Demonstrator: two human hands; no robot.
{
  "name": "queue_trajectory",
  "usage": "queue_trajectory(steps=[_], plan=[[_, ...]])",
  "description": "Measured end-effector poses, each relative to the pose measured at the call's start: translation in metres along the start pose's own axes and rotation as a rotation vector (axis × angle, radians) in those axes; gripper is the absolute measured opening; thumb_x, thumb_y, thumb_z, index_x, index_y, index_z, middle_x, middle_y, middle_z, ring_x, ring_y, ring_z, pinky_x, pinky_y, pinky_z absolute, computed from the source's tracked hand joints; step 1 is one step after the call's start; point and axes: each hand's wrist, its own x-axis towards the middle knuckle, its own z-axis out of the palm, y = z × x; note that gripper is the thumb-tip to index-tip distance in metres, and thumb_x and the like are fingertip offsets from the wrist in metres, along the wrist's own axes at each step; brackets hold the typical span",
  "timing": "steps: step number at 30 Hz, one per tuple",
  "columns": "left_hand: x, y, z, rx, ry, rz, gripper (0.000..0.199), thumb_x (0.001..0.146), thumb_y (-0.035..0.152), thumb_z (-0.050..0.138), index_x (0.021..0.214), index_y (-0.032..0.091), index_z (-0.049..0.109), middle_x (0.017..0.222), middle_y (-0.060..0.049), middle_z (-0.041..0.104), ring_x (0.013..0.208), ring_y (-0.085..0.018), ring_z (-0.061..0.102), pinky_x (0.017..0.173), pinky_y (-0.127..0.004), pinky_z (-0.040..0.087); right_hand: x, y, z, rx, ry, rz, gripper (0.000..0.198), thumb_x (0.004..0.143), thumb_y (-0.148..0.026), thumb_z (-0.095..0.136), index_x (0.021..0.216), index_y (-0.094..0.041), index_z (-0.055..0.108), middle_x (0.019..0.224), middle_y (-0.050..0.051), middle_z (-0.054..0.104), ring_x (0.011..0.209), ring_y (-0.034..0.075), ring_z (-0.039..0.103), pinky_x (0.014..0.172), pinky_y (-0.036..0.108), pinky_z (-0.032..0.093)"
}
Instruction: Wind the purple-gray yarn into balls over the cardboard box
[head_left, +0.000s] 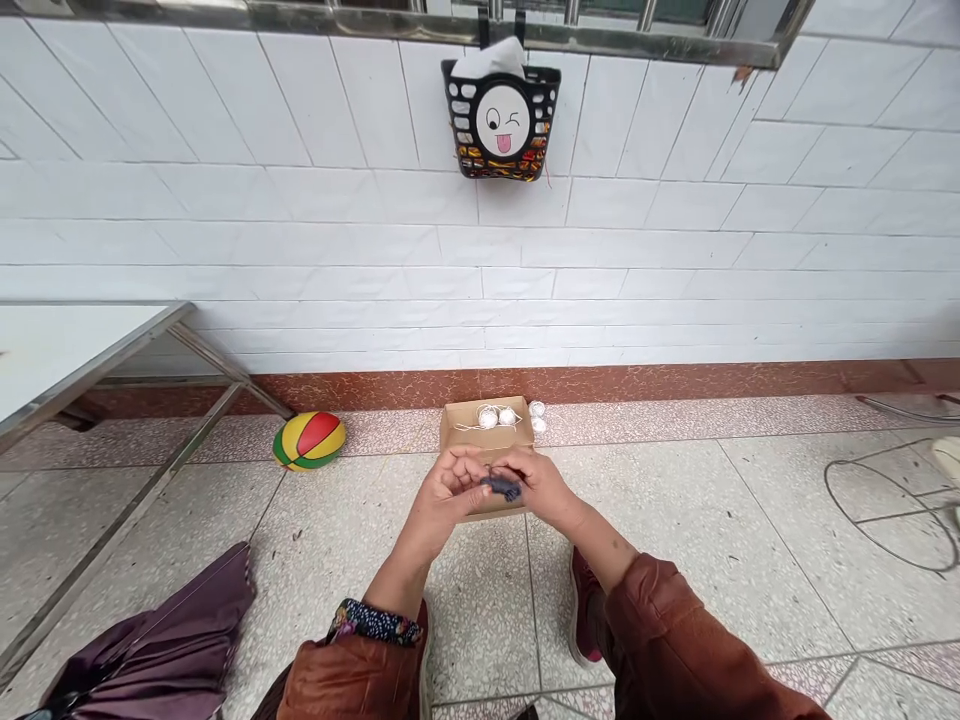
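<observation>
A small dark blue-grey bundle [504, 488], knotted or lumpy in shape, is held between both hands. My left hand [452, 487] pinches its left end between thumb and fingers, the other fingers curled loosely. The fingers of my right hand [544, 485] close on its right end, and part of the grip is hidden. Exactly what the bundle is, I cannot make out. Below and beyond the hands sits an open cardboard box [452, 425] on the floor. White balls of string [488, 417] lie at its far side, with loose ends trailing.
More white balls [537, 410] lie right of the box. A striped ball [309, 441] rests near the metal-framed table [161, 318]. A purple umbrella [161, 640] lies at lower left, a wire ring frame [892, 505] at right. A black basket [502, 120] hangs on the tiled wall.
</observation>
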Motion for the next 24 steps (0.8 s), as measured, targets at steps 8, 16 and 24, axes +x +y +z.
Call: queue_trajectory(steps=[8, 16, 24], plan=[[0.012, -0.006, -0.01, 0.21, 0.24, 0.085, 0.04, 0.07, 0.021, 0.078, 0.104, 0.021, 0.057, 0.075, 0.005, 0.064, 0.068, -0.012, 0.058, 0.07, -0.025, 0.045, -0.011, -0.019, 0.001, -0.026, -0.067, -0.174, 0.016, 0.101, -0.025, 0.056, 0.096, -0.021, 0.071, 0.085, 0.004, 0.069, 0.077, 0.016, 0.066, 0.072, 0.026, 0.051], [0.0, -0.002, 0.006, 0.166, -0.134, -0.03, 0.042, 0.074, 0.023, 0.079, 0.11, 0.021, 0.057, 0.08, 0.003, 0.064, 0.07, -0.012, 0.059, 0.067, -0.025, 0.045, 0.0, 0.006, -0.014, 0.06, 0.148, 0.027, 0.019, 0.101, -0.028, 0.056, 0.092, -0.021, 0.071, 0.082, 0.003, 0.07, 0.078, 0.017, 0.065, 0.073, 0.028, 0.051], [0.013, -0.004, -0.003, 0.031, 0.223, 0.093, 0.047, 0.073, 0.025, 0.079, 0.113, 0.022, 0.055, 0.079, 0.005, 0.063, 0.068, -0.01, 0.059, 0.069, -0.024, 0.045, -0.013, -0.002, 0.015, -0.04, -0.058, -0.029, 0.018, 0.101, -0.024, 0.056, 0.092, -0.021, 0.071, 0.084, 0.003, 0.07, 0.079, 0.017, 0.066, 0.073, 0.027, 0.05]])
